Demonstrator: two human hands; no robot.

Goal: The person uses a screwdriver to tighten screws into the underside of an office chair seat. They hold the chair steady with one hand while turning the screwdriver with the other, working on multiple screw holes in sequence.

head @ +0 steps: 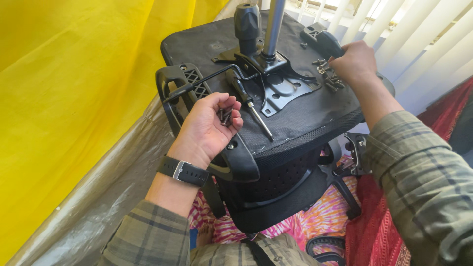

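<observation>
The left hand (pixel 209 125) is cupped, palm up, and holds a few dark screws (pixel 225 116) in the bent fingers. It rests on the near-left edge of the upturned chair seat (pixel 295 116), over the black armrest (pixel 236 157). Just beside it on the seat lies a screwdriver (pixel 249 101), tip pointing toward the near edge. Behind the screwdriver, at the middle of the seat, the metal plate (pixel 283 88) carries the steel column (pixel 273 24) and a black knob (pixel 246 22). The right hand (pixel 355 61) is closed, fingertips down on a small heap of screws (pixel 329 75) at the far-right part of the seat — whether it grips one, I cannot tell.
</observation>
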